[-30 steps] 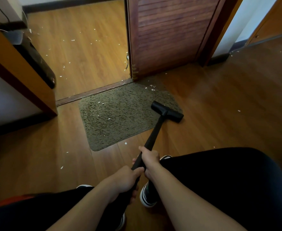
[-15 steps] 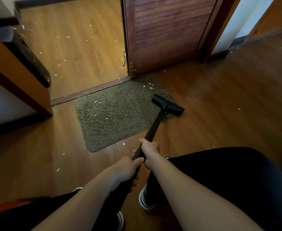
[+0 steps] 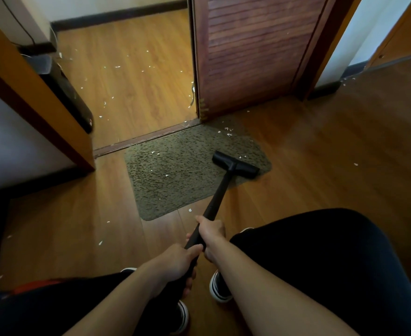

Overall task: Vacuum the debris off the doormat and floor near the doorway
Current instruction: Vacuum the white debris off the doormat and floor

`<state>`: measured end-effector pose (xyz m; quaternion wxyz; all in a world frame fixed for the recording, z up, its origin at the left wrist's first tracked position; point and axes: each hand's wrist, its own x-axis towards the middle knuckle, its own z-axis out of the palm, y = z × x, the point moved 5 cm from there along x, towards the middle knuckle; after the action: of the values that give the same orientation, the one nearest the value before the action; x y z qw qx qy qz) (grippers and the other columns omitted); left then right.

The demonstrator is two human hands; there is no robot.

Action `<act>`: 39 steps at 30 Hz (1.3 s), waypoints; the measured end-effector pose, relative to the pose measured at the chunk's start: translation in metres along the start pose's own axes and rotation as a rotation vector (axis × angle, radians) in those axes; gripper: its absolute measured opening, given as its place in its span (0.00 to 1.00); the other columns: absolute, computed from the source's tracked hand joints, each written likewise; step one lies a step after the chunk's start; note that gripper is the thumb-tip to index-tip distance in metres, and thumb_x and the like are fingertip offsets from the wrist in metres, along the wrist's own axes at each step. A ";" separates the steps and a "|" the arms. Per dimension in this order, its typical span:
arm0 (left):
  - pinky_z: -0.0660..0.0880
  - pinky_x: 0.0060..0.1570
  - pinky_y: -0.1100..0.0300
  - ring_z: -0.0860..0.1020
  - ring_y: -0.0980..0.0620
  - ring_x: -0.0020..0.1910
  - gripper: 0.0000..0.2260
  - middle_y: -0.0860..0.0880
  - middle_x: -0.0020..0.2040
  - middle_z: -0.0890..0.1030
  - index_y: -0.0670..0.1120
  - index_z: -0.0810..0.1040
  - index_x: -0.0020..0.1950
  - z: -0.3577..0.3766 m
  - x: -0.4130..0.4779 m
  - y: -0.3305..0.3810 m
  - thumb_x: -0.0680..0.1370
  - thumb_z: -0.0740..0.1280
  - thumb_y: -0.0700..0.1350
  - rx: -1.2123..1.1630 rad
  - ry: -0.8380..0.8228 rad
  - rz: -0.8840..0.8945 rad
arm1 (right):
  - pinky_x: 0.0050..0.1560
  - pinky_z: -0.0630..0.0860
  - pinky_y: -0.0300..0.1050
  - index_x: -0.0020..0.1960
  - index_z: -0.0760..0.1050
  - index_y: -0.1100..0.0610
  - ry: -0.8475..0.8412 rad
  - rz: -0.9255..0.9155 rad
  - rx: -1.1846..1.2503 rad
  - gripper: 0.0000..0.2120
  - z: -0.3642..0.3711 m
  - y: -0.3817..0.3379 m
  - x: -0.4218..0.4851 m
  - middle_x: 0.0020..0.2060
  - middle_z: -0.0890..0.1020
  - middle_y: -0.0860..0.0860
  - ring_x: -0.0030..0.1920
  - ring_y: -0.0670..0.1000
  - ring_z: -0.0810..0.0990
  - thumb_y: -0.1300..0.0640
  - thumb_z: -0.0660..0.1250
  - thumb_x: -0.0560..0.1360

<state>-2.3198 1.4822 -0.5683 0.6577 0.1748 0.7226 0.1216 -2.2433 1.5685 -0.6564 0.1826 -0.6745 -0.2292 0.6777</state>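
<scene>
A brown-green doormat (image 3: 175,175) lies on the wooden floor before the doorway. White debris bits (image 3: 228,132) are scattered on its far right corner, its middle, and the floor beyond the threshold. The black vacuum head (image 3: 236,164) rests on the mat's right part, its black wand (image 3: 217,197) running back toward me. My right hand (image 3: 210,232) grips the wand higher up. My left hand (image 3: 177,265) grips it just below, closer to my body.
A louvred wooden door (image 3: 253,54) stands open behind the mat. A door frame (image 3: 42,110) and a dark black object (image 3: 68,93) stand at left. My dark-trousered legs (image 3: 320,263) and sneakers (image 3: 217,287) are below. More white flecks (image 3: 100,243) lie on the floor at left.
The vacuum head has slid a little to the right and toward the mat's right edge. The camera view shifted so more of the room beyond the doorway shows. Both hands keep their grip.
</scene>
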 end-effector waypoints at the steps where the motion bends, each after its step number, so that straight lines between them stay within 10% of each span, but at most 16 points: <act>1: 0.69 0.26 0.63 0.70 0.50 0.22 0.17 0.46 0.28 0.72 0.41 0.72 0.44 0.002 0.001 0.001 0.83 0.60 0.54 0.004 -0.006 -0.003 | 0.30 0.81 0.45 0.65 0.70 0.61 0.007 0.000 -0.003 0.16 -0.003 -0.001 0.000 0.50 0.85 0.63 0.25 0.52 0.84 0.55 0.68 0.81; 33: 0.70 0.26 0.62 0.70 0.51 0.22 0.16 0.47 0.28 0.72 0.41 0.72 0.46 0.000 -0.013 -0.015 0.83 0.60 0.54 0.032 -0.007 0.007 | 0.39 0.86 0.51 0.59 0.70 0.61 0.027 0.011 -0.025 0.12 -0.001 0.013 -0.019 0.36 0.85 0.59 0.28 0.52 0.84 0.56 0.67 0.82; 39: 0.69 0.26 0.64 0.69 0.51 0.22 0.17 0.47 0.28 0.71 0.42 0.72 0.45 0.010 0.006 0.012 0.83 0.60 0.55 -0.009 -0.006 -0.008 | 0.35 0.85 0.50 0.64 0.71 0.62 0.049 0.000 0.015 0.18 -0.011 -0.009 0.012 0.52 0.83 0.63 0.26 0.52 0.85 0.56 0.70 0.79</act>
<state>-2.3092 1.4947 -0.5696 0.6613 0.1695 0.7205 0.1218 -2.2327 1.5831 -0.6608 0.1933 -0.6895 -0.2198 0.6625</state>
